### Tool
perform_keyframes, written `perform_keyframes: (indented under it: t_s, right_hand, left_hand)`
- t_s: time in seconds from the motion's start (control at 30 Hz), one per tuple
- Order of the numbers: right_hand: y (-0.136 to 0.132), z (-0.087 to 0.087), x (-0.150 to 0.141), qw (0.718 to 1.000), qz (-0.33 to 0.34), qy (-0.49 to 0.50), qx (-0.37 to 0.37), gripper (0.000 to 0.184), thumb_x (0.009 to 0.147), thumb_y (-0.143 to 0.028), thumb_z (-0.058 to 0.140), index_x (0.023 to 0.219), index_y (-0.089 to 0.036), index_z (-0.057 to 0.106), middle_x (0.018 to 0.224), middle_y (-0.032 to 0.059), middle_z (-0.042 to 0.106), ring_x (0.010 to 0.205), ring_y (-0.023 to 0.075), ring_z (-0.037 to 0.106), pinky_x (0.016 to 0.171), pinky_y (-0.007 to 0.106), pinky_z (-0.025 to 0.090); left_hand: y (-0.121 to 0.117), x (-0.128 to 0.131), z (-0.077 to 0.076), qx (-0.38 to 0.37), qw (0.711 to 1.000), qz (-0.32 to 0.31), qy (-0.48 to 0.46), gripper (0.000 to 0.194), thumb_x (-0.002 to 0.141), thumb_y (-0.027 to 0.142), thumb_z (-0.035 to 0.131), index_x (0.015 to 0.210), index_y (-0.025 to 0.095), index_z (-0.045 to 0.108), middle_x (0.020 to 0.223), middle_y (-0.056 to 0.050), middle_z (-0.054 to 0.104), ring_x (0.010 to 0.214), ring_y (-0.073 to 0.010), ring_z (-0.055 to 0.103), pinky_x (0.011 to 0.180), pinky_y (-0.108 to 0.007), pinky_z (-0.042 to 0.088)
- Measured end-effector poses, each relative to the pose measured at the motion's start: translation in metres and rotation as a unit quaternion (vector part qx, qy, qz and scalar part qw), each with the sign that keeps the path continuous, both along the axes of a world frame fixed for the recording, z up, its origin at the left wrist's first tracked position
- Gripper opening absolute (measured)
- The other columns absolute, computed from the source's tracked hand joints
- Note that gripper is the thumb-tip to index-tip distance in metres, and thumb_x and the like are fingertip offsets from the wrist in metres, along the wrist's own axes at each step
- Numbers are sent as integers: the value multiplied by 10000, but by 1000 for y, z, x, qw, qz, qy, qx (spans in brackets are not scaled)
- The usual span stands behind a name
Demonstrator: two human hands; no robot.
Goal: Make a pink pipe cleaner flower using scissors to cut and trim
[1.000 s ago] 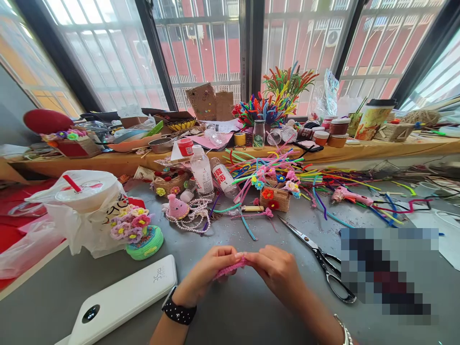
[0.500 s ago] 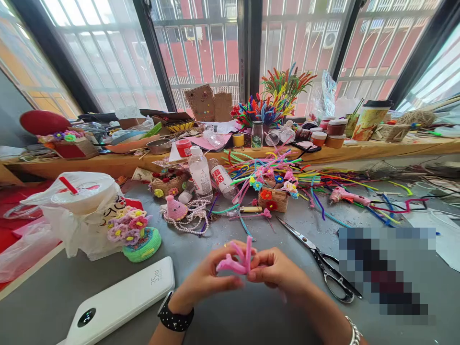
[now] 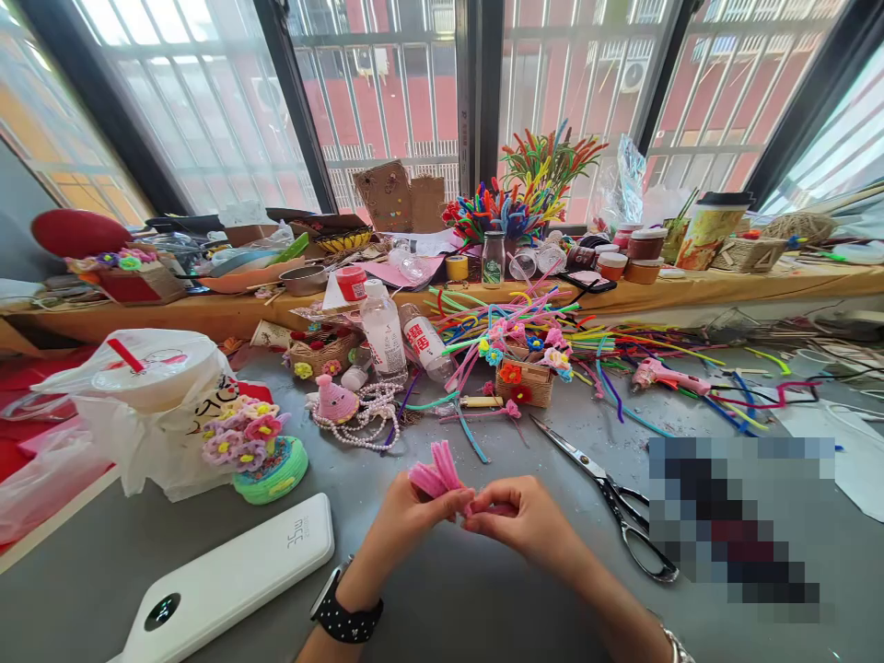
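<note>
Pink pipe cleaners (image 3: 439,468), bent into a small bunch of loops, stick up out of my left hand (image 3: 414,512), whose thumb and fingers are closed on them. My right hand (image 3: 517,517) pinches the pink fuzzy stem at the other end, its fingertips nearly touching those of the left. Both hands are above the grey tabletop (image 3: 442,608) near the front. Black-handled scissors (image 3: 608,493) lie to the right of my right hand. How the stems join is hidden by the fingers.
On the left are a white power bank (image 3: 231,575), a green flower pot ornament (image 3: 269,471) and a bagged drink cup (image 3: 158,373). Behind the hands lie a bead string (image 3: 366,419), bottles (image 3: 383,336), a flower basket (image 3: 535,378), loose pipe cleaners (image 3: 600,341) and a pink glue gun (image 3: 667,378).
The pink loops have turned from spread out to bunched together, pointing up and left. My left thumb has closed onto the stem, and my right fingers have shifted along it.
</note>
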State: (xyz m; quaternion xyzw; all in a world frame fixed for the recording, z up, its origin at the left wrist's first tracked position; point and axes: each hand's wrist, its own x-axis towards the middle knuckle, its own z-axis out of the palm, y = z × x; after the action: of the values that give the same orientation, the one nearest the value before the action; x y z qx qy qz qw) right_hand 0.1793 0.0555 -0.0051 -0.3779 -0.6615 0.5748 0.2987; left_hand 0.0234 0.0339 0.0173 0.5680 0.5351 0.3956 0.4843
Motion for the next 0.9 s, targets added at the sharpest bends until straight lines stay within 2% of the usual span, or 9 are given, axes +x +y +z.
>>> perform_keyframes:
  t_s: [0.17, 0.3, 0.4, 0.5, 0.57, 0.63, 0.7, 0.77, 0.9]
  right_hand:
    - [-4, -5, -2, 965, -34, -115, 235, 144, 740, -257, 564, 691, -169, 666, 569, -3, 613, 484, 101, 471, 474, 209, 304]
    - [-6, -12, -6, 860, -86, -181, 468, 245, 821, -200, 451, 672, -160, 640, 543, 22, 592, 505, 127, 489, 478, 233, 289]
    - [-8, -14, -9, 802, -109, -197, 553, 311, 843, -176, 398, 639, -153, 631, 494, 28, 527, 488, 135, 442, 451, 248, 255]
    - [-9, -8, -8, 870, -89, -138, 465, 246, 832, -223, 438, 725, -168, 652, 608, 31, 531, 577, 130, 460, 509, 230, 313]
    - [-9, -2, -5, 940, -49, -77, 328, 196, 797, -274, 503, 741, -177, 664, 708, 29, 532, 627, 118, 470, 543, 216, 336]
    - [-8, 4, -2, 984, 9, -5, 177, 188, 741, -318, 574, 690, -164, 669, 713, 15, 524, 625, 104, 460, 540, 206, 329]
    - [-7, 7, 1, 994, 82, 66, 31, 217, 690, -348, 618, 640, -141, 663, 627, -9, 505, 554, 81, 415, 492, 199, 293]
    - [-6, 6, 4, 977, 148, 117, -104, 218, 655, -342, 644, 627, -126, 654, 574, -23, 504, 475, 53, 343, 431, 192, 230]
    - [-7, 2, 3, 941, 181, 153, -241, 195, 591, -298, 692, 585, -112, 631, 600, -10, 552, 430, 30, 288, 388, 194, 143]
  left_hand:
    - [2, 2, -6, -16, 997, 56, 52, 308, 657, 381, 581, 476, 134, 552, 396, 42, 421, 405, -80, 370, 411, -201, 272]
    - [6, 2, -14, -23, 994, 97, 48, 338, 666, 392, 558, 446, 157, 453, 377, 79, 296, 379, -62, 271, 385, -205, 196]
    - [8, -1, -14, -35, 995, 90, 21, 311, 668, 378, 561, 477, 152, 466, 390, 77, 316, 386, -60, 269, 387, -203, 199]
    - [6, -5, -8, -56, 997, 50, -27, 252, 657, 373, 584, 586, 134, 546, 458, 43, 449, 431, -76, 357, 420, -199, 277]
    - [2, -7, -2, -54, 995, 12, -82, 252, 641, 376, 610, 703, 133, 586, 555, 13, 530, 515, -103, 440, 492, -211, 349]
    - [-3, -9, 3, -16, 987, -38, -154, 280, 613, 373, 647, 765, 143, 603, 680, -7, 562, 618, -123, 488, 572, -224, 381]
    - [-8, -11, 6, -4, 967, -122, -224, 362, 552, 344, 706, 849, 165, 603, 778, -18, 573, 684, -140, 512, 623, -240, 393]
    - [-11, -13, 6, -22, 946, -188, -263, 392, 533, 271, 733, 895, 199, 601, 792, -14, 582, 683, -141, 526, 619, -244, 400]
    - [-9, -13, 3, -7, 952, -178, -251, 134, 562, 206, 719, 676, 169, 659, 648, -1, 563, 585, -112, 505, 537, -215, 380]
